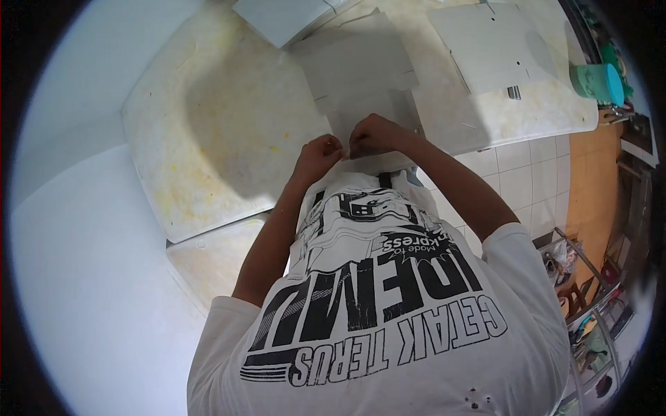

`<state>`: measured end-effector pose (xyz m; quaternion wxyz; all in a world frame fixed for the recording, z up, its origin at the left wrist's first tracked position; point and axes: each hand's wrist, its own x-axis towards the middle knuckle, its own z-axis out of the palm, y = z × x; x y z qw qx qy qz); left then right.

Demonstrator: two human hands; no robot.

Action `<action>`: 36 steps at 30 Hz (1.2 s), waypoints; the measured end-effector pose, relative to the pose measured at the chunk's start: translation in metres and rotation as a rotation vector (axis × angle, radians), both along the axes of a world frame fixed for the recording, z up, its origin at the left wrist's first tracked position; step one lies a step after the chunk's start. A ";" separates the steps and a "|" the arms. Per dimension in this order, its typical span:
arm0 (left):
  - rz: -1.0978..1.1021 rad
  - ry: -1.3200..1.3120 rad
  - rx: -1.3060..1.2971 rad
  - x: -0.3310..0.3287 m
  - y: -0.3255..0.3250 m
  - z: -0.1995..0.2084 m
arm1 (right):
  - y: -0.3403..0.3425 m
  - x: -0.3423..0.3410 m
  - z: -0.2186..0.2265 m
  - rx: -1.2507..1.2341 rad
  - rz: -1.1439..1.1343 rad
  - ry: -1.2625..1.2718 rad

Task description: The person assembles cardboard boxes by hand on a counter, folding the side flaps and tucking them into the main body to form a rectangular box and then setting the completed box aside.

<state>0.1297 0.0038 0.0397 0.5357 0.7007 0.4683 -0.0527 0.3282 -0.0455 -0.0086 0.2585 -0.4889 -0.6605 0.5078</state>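
A flat grey cardboard sheet with cut slots and flaps lies in front of me, its narrower end reaching the table's near edge. Over the near left corner of that end, my two hands almost meet. My right hand is closed, fingertips pinching the sheet's near edge. Just left of it, my left hand is closed too, thumb and fingers together beside the same corner. Whatever sits between the left fingertips is too small to make out.
The stained pale table carries another cut cardboard sheet at right and a white stack at the far side. A small metallic piece lies near a turquoise-rimmed container. A metal rack with various items stands right, beyond the tiled floor.
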 end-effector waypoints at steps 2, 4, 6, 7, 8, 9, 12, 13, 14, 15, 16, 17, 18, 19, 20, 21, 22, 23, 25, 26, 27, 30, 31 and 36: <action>-0.012 -0.120 0.138 -0.005 -0.005 -0.004 | 0.001 -0.004 0.004 0.003 -0.072 -0.032; -0.041 -0.085 0.158 -0.006 -0.007 -0.007 | 0.006 -0.006 0.006 0.017 -0.051 -0.088; -0.064 -0.044 0.175 -0.007 -0.007 -0.007 | 0.012 -0.010 0.007 0.027 -0.022 -0.139; -0.084 0.013 0.190 -0.005 -0.006 -0.005 | 0.015 -0.011 0.009 0.041 -0.013 -0.134; -0.102 0.070 0.204 -0.003 -0.005 -0.003 | 0.017 -0.012 0.010 0.056 -0.002 -0.129; -0.095 0.076 0.204 -0.003 -0.005 -0.003 | 0.017 -0.014 0.010 0.056 0.006 -0.123; 0.064 -0.002 0.093 -0.007 -0.004 -0.006 | 0.011 -0.022 0.004 0.059 -0.120 -0.156; 0.144 -0.063 -0.023 -0.010 -0.006 -0.008 | 0.004 -0.024 0.004 -0.004 -0.110 -0.143; 0.223 -0.127 -0.138 -0.013 -0.007 -0.010 | -0.001 -0.026 0.003 -0.067 -0.100 -0.131; 0.233 -0.129 -0.134 -0.016 -0.009 -0.011 | -0.005 -0.028 0.003 -0.062 -0.090 -0.131; 0.323 -0.160 -0.210 -0.015 -0.013 -0.008 | -0.010 -0.028 0.008 -0.118 -0.141 -0.077; 0.412 -0.191 -0.286 -0.014 -0.016 -0.005 | -0.012 -0.028 0.011 -0.174 -0.192 -0.023; 0.415 -0.193 -0.285 -0.014 -0.018 -0.005 | -0.015 -0.025 0.007 -0.173 -0.189 -0.024; 0.412 -0.197 -0.313 -0.016 -0.018 -0.005 | -0.017 -0.024 0.005 -0.220 -0.191 0.122; 0.409 -0.200 -0.343 -0.018 -0.019 -0.004 | -0.019 -0.022 0.002 -0.267 -0.192 0.269; 0.411 -0.199 -0.339 -0.018 -0.021 -0.005 | -0.021 -0.023 0.000 -0.265 -0.189 0.270; 0.471 -0.122 -0.342 -0.017 -0.025 -0.004 | -0.025 -0.026 0.003 -0.310 -0.191 0.266; 0.530 -0.043 -0.344 -0.016 -0.028 -0.004 | -0.029 -0.028 0.006 -0.357 -0.195 0.263; 0.597 -0.087 -0.413 -0.017 -0.028 -0.001 | -0.030 -0.031 0.012 -0.329 -0.209 0.202; 0.664 -0.135 -0.482 -0.016 -0.028 0.001 | -0.030 -0.032 0.017 -0.300 -0.222 0.137; 0.661 -0.128 -0.486 -0.017 -0.028 0.004 | -0.031 -0.034 0.021 -0.305 -0.226 0.142; 0.687 -0.083 -0.527 -0.018 -0.027 0.007 | -0.034 -0.038 0.029 -0.299 -0.290 0.134; 0.679 -0.074 -0.552 -0.020 -0.027 0.005 | -0.036 -0.037 0.029 -0.270 -0.297 0.135; 0.715 -0.156 -0.613 -0.027 -0.034 -0.004 | -0.040 -0.039 0.027 -0.246 -0.338 0.182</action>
